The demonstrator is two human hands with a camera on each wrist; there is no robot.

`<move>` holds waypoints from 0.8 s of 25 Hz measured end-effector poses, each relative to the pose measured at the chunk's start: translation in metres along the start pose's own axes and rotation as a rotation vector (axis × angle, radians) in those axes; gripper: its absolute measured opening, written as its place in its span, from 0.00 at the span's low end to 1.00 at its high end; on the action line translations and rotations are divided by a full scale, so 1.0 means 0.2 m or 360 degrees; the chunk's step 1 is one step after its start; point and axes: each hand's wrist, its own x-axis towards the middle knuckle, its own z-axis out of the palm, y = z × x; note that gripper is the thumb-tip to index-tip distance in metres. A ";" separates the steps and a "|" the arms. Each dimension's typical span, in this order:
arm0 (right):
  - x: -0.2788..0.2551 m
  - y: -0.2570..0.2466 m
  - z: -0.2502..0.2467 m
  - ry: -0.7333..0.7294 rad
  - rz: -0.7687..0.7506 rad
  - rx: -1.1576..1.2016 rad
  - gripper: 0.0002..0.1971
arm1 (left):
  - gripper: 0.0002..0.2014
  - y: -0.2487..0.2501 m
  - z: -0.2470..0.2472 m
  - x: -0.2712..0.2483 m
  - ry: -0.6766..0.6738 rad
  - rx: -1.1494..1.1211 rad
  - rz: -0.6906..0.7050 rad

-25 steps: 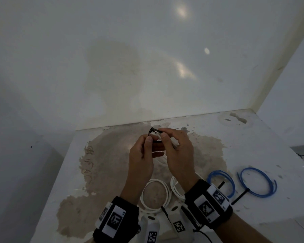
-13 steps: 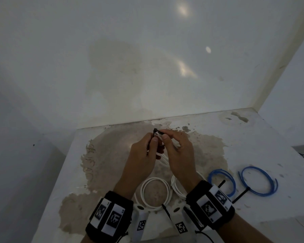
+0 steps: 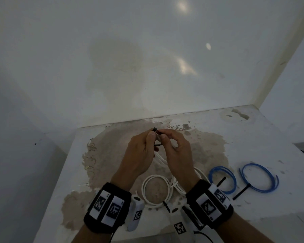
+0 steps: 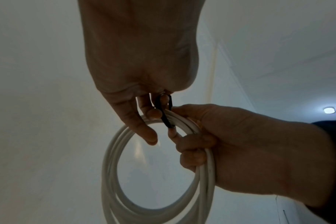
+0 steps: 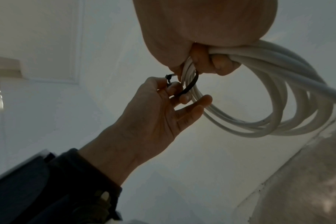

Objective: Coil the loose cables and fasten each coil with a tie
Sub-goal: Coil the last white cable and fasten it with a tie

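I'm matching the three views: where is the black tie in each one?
Head: tie just above centre, between both thumbs.
Left wrist: tie centre, looped over the white coil.
Right wrist: tie upper centre, round the coil.
Shared landmark: the white coil.

stained white tabletop (image 3: 253,137) against glossy white wall (image 3: 147,58), dim light

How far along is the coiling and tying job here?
Done: two blue coils lie tied on the table, as does one white coil; a second white coil is partly hidden. In hand: the right hand grips a third white coil while the left hand pinches a black tie looped loosely round it. Left: pulling that tie snug.
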 end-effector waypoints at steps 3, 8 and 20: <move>-0.01 0.01 0.01 -0.0047 0.0058 0.0042 0.08 | 0.17 0.00 -0.01 -0.02 -0.0015 -0.0077 -0.0062; -0.02 0.01 0.01 -0.0090 0.0062 0.0082 0.08 | 0.15 0.01 -0.02 -0.04 -0.0050 0.0006 -0.0098; -0.01 -0.04 -0.04 -0.0075 0.0051 0.0151 0.10 | 0.06 0.06 -0.01 -0.01 -0.0077 -0.0200 -0.0166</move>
